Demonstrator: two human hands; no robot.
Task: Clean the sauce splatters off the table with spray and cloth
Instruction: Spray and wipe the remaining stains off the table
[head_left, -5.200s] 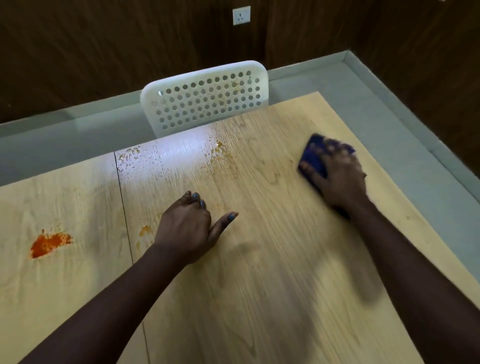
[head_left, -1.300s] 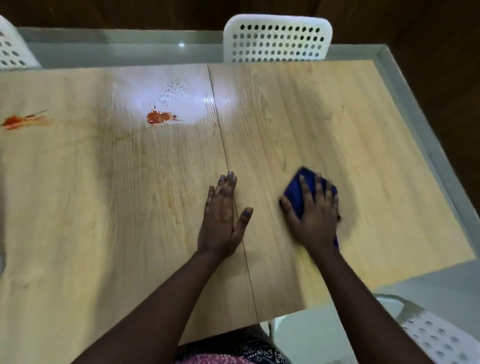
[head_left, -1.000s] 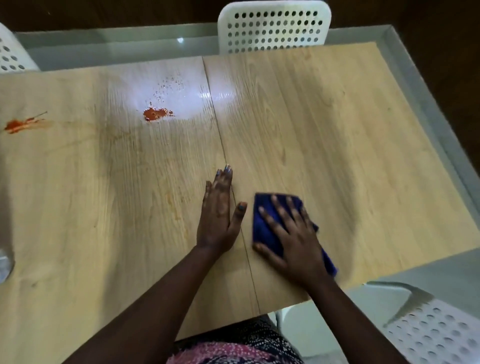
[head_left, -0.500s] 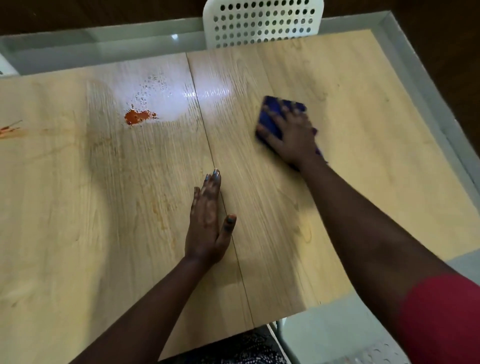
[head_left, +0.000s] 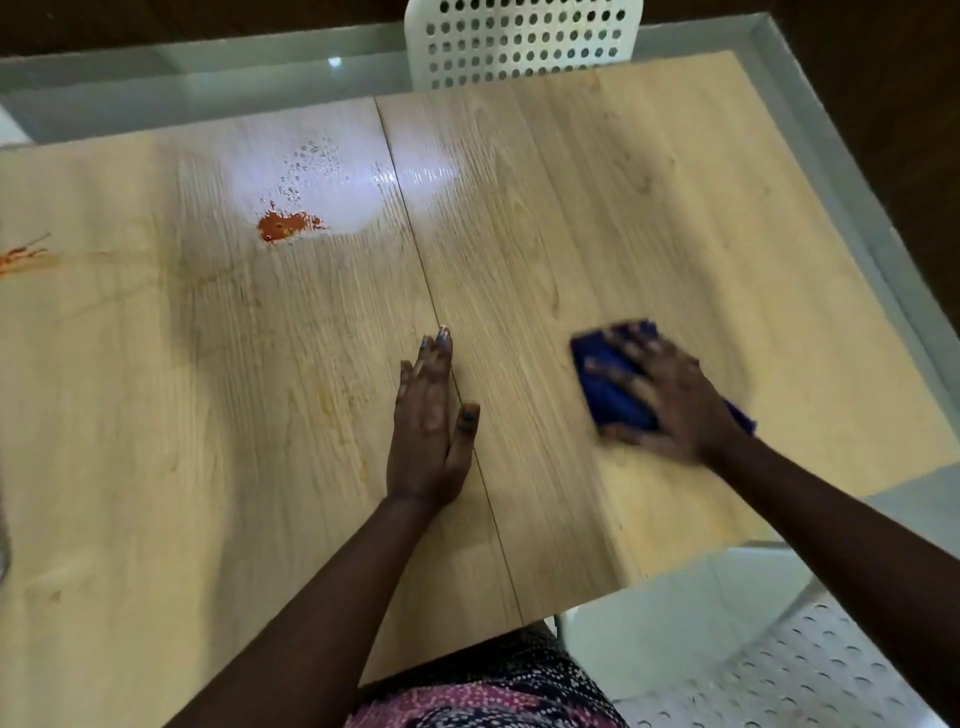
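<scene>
The right hand lies flat with fingers spread on a blue cloth, pressing it onto the right half of the wooden table, its outline blurred. The left hand rests palm down, fingers straight and together, just left of the seam between the two tabletop panels, holding nothing. Farther out on the left panel sit a red sauce splatter with droplets beyond it, another red streak at the left edge, and a white perforated chair behind the far side of the table.
</scene>
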